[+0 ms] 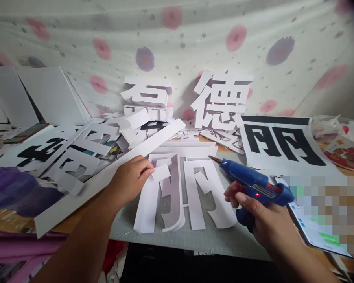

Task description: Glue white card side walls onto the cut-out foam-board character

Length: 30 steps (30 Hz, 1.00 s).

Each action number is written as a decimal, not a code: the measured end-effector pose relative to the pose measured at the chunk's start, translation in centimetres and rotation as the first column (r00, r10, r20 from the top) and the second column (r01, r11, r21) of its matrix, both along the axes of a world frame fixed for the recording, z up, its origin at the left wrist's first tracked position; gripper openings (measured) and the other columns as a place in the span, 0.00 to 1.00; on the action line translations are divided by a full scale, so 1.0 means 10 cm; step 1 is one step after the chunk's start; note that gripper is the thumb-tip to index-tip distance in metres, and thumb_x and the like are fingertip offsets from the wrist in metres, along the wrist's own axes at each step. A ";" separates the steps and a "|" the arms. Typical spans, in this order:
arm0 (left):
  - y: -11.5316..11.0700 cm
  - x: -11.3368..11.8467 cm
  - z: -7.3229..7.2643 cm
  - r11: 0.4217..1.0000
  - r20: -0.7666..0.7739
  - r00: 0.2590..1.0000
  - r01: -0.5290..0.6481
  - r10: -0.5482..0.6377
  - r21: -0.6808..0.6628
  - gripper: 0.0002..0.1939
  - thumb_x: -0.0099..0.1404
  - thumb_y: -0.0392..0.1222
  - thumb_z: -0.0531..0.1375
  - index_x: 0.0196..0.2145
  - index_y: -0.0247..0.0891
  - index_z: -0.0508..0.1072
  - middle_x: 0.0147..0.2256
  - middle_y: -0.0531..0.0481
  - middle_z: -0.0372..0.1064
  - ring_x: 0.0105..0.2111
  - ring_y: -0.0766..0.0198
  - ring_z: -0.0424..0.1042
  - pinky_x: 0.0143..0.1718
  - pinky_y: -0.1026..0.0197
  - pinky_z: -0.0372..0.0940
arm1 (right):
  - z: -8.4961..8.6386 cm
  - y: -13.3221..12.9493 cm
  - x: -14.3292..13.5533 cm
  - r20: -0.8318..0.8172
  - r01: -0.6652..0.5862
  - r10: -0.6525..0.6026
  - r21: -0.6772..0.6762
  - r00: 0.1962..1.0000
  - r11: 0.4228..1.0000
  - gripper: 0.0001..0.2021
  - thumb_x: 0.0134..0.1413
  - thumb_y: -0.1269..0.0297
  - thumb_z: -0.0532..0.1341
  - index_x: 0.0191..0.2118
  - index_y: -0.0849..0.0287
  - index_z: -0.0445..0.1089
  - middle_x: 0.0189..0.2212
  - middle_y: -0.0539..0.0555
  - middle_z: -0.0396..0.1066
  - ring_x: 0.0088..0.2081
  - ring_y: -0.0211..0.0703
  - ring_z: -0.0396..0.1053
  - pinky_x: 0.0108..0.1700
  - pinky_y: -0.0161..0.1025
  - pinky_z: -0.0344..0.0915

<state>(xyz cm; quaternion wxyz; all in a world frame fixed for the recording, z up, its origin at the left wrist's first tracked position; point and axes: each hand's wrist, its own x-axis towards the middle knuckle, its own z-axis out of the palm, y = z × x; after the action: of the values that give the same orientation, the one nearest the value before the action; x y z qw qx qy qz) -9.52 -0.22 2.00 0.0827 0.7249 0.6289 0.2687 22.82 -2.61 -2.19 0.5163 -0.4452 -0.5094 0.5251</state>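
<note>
My left hand (132,177) pinches a small white foam board piece (161,172) over the left part of a white cut-out character (144,204). That part has raised side walls. The character's right part (194,196) lies flat beside it, joined by thin bridges. In my right hand (259,212) is a blue hot glue gun (247,175), its red light lit. The gun's nozzle points left, above the top of the right part and apart from it. A grey cutting mat (126,220) lies beneath the character.
A long white strip (106,182) slants across the left side. Finished white characters (224,98) stand at the back. A printed black character sheet (283,145) lies to the right, above a tablet (315,228). Scraps, cut letters (73,169) and a purple bag (17,190) fill the left.
</note>
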 end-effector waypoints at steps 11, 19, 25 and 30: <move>0.09 -0.08 -0.22 0.994 -0.227 0.974 0.024 0.000 0.102 0.10 0.66 0.44 0.55 0.28 0.40 0.71 0.30 0.51 0.69 0.31 0.61 0.66 0.34 0.60 0.56 | -0.25 0.17 -0.05 -0.148 -0.010 -0.005 -0.101 0.989 0.995 0.10 0.46 0.57 0.71 0.34 0.55 0.77 0.30 0.54 0.75 0.29 0.42 0.71 0.29 0.34 0.69; 0.12 -0.12 -0.28 0.960 -0.338 0.932 0.206 -0.132 0.193 0.07 0.66 0.38 0.56 0.29 0.40 0.69 0.29 0.51 0.69 0.32 0.61 0.67 0.38 0.58 0.55 | -0.32 0.13 0.07 -0.022 0.025 -0.028 -0.119 0.999 0.993 0.09 0.48 0.57 0.70 0.36 0.53 0.77 0.32 0.56 0.75 0.33 0.45 0.73 0.31 0.33 0.72; 0.11 -0.11 -0.28 0.957 -0.331 0.934 0.209 -0.135 0.201 0.07 0.66 0.40 0.56 0.29 0.40 0.70 0.29 0.51 0.70 0.32 0.60 0.68 0.37 0.57 0.56 | -0.28 0.10 0.03 0.088 0.099 -0.093 -0.075 0.992 0.992 0.10 0.48 0.54 0.70 0.34 0.52 0.77 0.31 0.56 0.74 0.32 0.46 0.73 0.29 0.34 0.72; 0.10 -0.07 -0.25 0.961 -0.366 0.923 0.198 -0.117 0.191 0.08 0.67 0.38 0.56 0.31 0.40 0.72 0.30 0.51 0.71 0.34 0.61 0.69 0.38 0.57 0.59 | -0.13 0.07 -0.05 0.174 0.171 -0.145 -0.145 0.974 0.974 0.15 0.45 0.48 0.70 0.31 0.55 0.77 0.30 0.58 0.75 0.34 0.54 0.75 0.34 0.41 0.75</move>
<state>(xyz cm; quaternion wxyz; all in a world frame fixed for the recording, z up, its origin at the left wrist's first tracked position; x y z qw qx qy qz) -10.21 0.76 -0.46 -0.0921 0.8143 0.5383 0.1967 22.36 -1.95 -3.46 0.4762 -0.5655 -0.4688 0.4834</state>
